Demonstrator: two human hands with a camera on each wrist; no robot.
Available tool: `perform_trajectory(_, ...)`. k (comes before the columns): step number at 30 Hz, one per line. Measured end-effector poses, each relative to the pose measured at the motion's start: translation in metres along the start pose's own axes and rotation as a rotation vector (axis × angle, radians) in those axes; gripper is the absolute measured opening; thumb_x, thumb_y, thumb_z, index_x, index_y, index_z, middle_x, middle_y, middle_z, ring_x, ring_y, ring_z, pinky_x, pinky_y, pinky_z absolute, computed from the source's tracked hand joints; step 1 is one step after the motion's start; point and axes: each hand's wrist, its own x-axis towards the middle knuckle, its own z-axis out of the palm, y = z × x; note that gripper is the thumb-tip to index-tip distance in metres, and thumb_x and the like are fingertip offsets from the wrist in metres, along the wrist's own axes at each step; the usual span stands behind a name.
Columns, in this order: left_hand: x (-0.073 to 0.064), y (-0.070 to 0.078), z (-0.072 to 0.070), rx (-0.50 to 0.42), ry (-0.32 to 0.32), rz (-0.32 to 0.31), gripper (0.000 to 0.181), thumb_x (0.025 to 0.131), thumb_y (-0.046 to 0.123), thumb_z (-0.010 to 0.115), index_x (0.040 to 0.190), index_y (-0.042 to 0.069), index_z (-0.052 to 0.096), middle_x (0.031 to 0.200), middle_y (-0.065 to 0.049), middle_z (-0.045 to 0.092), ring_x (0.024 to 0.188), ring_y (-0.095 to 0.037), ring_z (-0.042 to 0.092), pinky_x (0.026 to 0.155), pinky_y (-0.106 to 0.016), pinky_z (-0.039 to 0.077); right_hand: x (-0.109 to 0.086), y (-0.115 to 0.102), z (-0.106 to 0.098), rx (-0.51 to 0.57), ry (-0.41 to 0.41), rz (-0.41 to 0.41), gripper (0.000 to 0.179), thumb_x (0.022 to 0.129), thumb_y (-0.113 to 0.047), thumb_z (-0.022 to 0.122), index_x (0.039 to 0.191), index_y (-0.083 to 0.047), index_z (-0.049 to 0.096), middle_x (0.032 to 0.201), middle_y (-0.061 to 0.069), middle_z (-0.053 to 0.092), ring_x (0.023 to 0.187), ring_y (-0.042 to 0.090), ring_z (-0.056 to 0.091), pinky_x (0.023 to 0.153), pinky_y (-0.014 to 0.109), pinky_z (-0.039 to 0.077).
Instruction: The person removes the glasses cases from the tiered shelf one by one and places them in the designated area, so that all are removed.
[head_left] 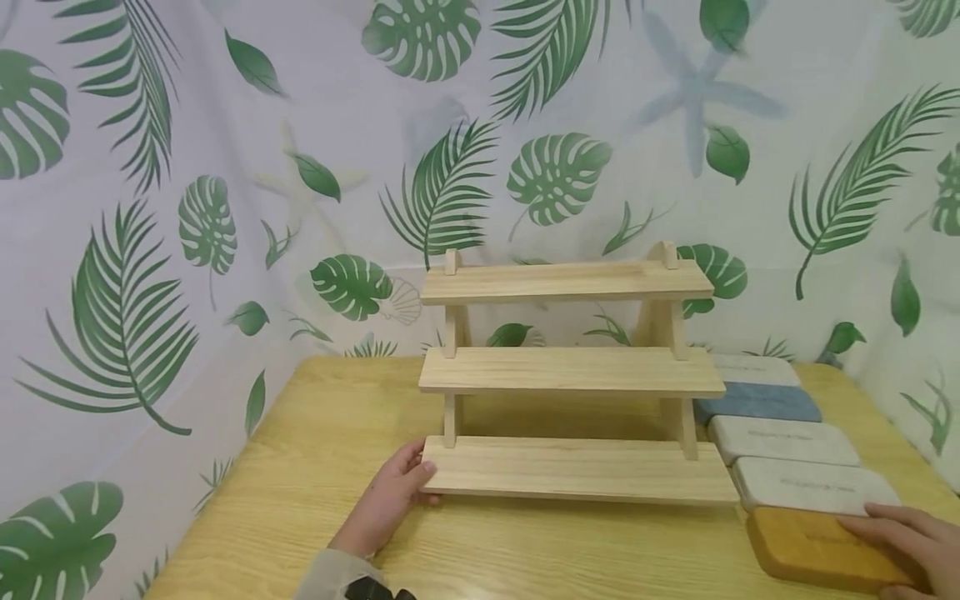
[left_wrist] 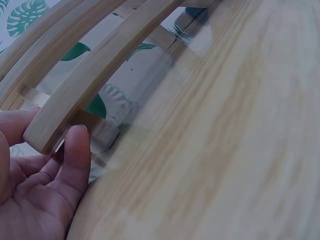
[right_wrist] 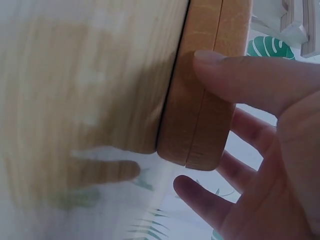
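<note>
A three-tier wooden display stand (head_left: 577, 468) stands upright on the table. At the left end of its lowest board is my left hand (head_left: 386, 500), gripping the board with thumb and fingers on opposite faces; the left wrist view shows the same hold on the board end (left_wrist: 50, 132). My right hand (head_left: 918, 542) holds an orange glasses case (head_left: 813, 542) at the table's right front. In the right wrist view the thumb lies across the seamed side of that case (right_wrist: 197, 117), with fingers on the other side of it.
Behind the orange case, a row of further glasses cases runs back along the stand's right side: pale ones (head_left: 813, 485) and a blue one (head_left: 765, 402). They lie flat on the yellow wood-grain table (head_left: 352, 408). A leaf-patterned cloth (head_left: 285, 233) hangs behind and at both sides.
</note>
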Motion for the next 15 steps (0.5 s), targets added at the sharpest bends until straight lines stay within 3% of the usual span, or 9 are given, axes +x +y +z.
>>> perform_trajectory(3, 0.001, -0.002, -0.001, 0.005, 0.013, 0.007, 0.067, 0.106, 0.028, 0.055, 0.158, -0.002, 0.023, 0.147, -0.027, 0.044, 0.116, -0.031, 0.059, 0.086, -0.04, 0.057, 0.006, -0.008, -0.002, 0.03, -0.086, 0.097, 0.079, 0.064, -0.065, 0.085, 0.124, -0.017, 0.07, 0.124, 0.02, 0.06, 0.106, 0.047, 0.059, 0.079, 0.063, 0.051)
perform_trajectory(6, 0.003, -0.002, -0.001, 0.004, 0.019, 0.009, 0.067, 0.106, 0.028, 0.055, 0.158, -0.002, 0.024, 0.148, -0.027, 0.043, 0.116, -0.031, 0.06, 0.086, -0.04, 0.057, 0.013, -0.018, -0.007, 0.064, -0.116, 0.176, 0.084, 0.069, -0.071, 0.079, 0.126, -0.011, 0.069, 0.126, 0.025, 0.057, 0.109, 0.052, 0.054, 0.082, 0.069, 0.047)
perform_trajectory(10, 0.006, -0.001, 0.0, 0.002, 0.027, 0.012, 0.068, 0.107, 0.027, 0.055, 0.158, -0.004, 0.023, 0.15, -0.028, 0.04, 0.116, -0.032, 0.059, 0.085, -0.04, 0.057, 0.02, -0.031, -0.017, 0.077, -0.096, 0.209, 0.078, 0.074, -0.066, 0.08, 0.121, -0.005, 0.07, 0.121, 0.027, 0.058, 0.108, 0.052, 0.053, 0.082, 0.069, 0.046)
perform_trajectory(15, 0.008, 0.002, 0.0, 0.008, 0.024, -0.017, 0.071, 0.107, 0.03, 0.054, 0.159, -0.002, 0.018, 0.152, -0.029, 0.036, 0.117, -0.032, 0.059, 0.086, -0.04, 0.057, 0.031, -0.036, -0.027, 0.096, -0.132, 0.242, 0.067, 0.079, -0.061, 0.079, 0.114, -0.004, 0.071, 0.11, 0.022, 0.062, 0.101, 0.048, 0.057, 0.081, 0.065, 0.047)
